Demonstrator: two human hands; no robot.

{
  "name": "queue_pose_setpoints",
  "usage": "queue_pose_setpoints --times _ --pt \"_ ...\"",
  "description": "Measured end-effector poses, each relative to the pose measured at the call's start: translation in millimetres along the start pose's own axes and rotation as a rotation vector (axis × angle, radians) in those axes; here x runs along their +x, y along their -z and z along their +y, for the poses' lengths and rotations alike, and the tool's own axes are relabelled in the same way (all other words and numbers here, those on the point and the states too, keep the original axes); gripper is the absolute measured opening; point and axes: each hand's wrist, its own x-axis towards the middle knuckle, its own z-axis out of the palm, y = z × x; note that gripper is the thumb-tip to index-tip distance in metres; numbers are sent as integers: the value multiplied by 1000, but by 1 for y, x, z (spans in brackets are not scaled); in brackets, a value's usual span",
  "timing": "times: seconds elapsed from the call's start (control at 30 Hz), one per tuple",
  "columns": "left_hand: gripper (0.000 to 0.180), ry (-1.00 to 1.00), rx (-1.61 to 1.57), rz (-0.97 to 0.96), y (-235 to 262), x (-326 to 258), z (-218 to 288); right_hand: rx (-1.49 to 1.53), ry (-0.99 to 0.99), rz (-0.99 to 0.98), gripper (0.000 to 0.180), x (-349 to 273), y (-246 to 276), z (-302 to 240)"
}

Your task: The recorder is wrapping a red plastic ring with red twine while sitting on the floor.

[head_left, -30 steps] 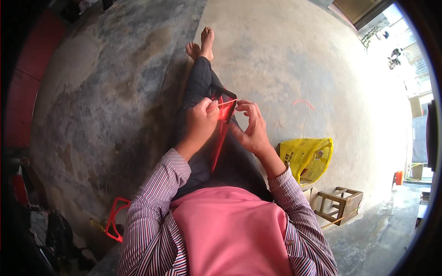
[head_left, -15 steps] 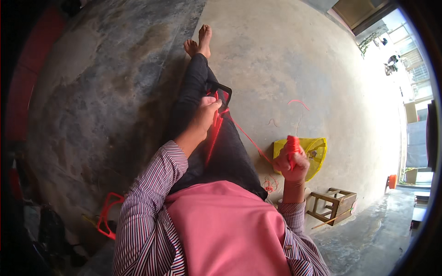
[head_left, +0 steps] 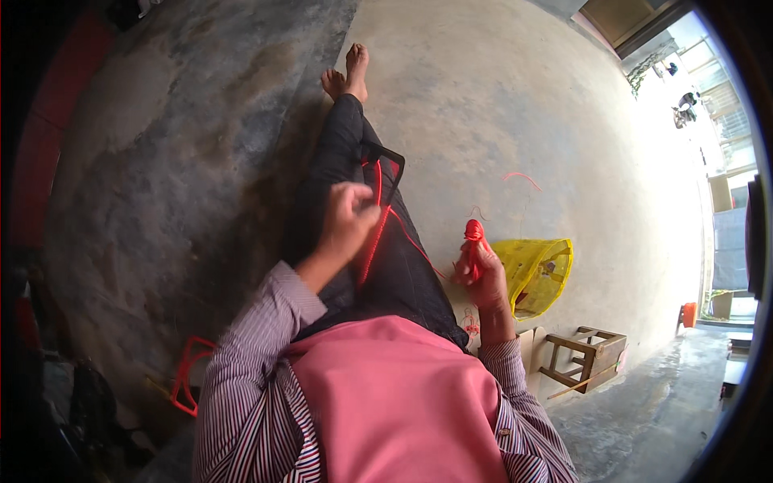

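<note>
A black frame (head_left: 396, 167) rests on my outstretched legs, and a red corded strip (head_left: 373, 252) runs from it down along my thigh. Beside that strip is my left hand (head_left: 346, 223), fingers partly curled and smeared by motion; whether they touch the cord does not show. My right hand (head_left: 485, 278) grips a wound bundle of red cord (head_left: 475, 233) upright, to the right of my legs. A thin red strand (head_left: 416, 246) stretches from the strip near the frame toward my right hand.
On the floor at my right stand a yellow basket (head_left: 535, 274) and a small wooden stool (head_left: 586, 358) with a thin stick across it. Tangled red cord (head_left: 471, 324) lies near my hip, a loose red piece (head_left: 522, 177) farther off. A red frame (head_left: 187, 377) is at my left.
My left hand has come away from the black frame, moving down and slightly left. The right hand with the cord bundle has moved left and a little up; the strand now hangs slacker.
</note>
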Motion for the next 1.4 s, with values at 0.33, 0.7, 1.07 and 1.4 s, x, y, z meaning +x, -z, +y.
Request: queue_pose_setpoints --times 0.33,0.7,1.07,1.4 --pt "28 224 -978 -309 24 -7 75 17 -373 -425 45 20 -96 -16" --pt "35 -228 -24 -196 29 38 78 -647 443 -234 51 48 -111 -38" --pt "50 283 -408 -4 -2 39 3 14 418 56 26 56 -52 -45" --pt "50 753 -1213 -250 -20 25 -12 -379 -43 -49 14 58 -105 17"
